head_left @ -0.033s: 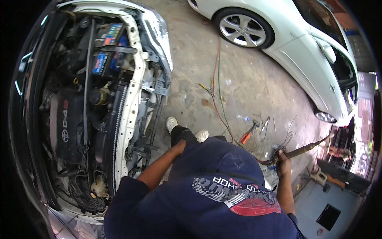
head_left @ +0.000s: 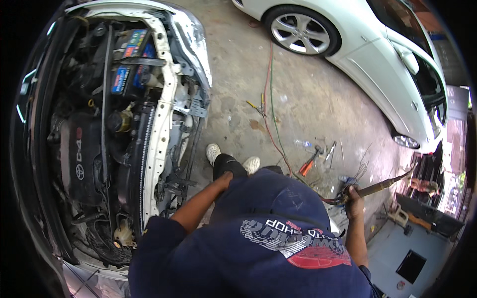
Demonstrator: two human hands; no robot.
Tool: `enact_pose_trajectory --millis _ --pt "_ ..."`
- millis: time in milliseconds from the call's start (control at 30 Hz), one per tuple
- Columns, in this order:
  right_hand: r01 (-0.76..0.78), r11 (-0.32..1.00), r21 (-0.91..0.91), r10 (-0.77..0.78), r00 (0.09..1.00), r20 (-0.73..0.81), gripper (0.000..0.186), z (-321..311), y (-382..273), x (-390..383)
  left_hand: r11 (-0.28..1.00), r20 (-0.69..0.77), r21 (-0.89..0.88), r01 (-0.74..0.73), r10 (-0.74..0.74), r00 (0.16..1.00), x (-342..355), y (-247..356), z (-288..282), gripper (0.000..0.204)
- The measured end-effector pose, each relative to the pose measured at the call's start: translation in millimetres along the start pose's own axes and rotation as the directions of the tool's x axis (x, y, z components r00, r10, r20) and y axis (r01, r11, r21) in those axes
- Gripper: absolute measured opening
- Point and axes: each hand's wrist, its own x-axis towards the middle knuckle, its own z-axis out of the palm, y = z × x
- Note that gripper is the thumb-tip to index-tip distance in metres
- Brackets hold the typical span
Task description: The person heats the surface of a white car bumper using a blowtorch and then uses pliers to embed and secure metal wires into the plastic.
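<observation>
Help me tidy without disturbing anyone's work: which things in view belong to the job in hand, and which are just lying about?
Job in hand:
brass-coloured torch-like tool, in the right hand
probably the red hose and green hose; connection hidden

Seemingly lying about:
orange-handled tool
yellow-handled tool
clear plastic bottle

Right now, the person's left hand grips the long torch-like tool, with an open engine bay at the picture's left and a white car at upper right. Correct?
Not quite: the right hand grips the long torch-like tool, as the head view shows. The open engine bay is at the picture's left and the white car at upper right.
</observation>
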Motion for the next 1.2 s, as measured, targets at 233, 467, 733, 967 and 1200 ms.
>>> enact_pose_trajectory --millis 233,467,733,967,1200 --pt "0.074 0.995 0.072 -0.056 0.972 -0.230 0.029 -51 3 -21 0.978 0.325 0.173 0.119 -0.171 0.930 71 47 5 0.044" --pt "0.103 0.956 0.273 -0.007 0.943 -0.334 0.032 -149 46 20 0.921 0.492 0.376 0.102 -0.292 0.820 133 111 -15 0.043" --pt "0.155 0.894 0.421 0.079 0.870 -0.487 0.023 -244 111 68 0.906 0.349 0.412 0.098 -0.256 0.902 252 240 -54 0.043" --pt "0.238 0.832 0.501 0.202 0.711 -0.673 0.021 -266 148 35 0.915 0.409 0.401 0.031 -0.209 0.888 411 404 -15 0.044" --pt "0.125 0.766 0.631 0.484 0.534 -0.693 0.024 -197 182 16 0.860 0.560 0.509 0.037 -0.364 0.745 507 555 114 0.040"
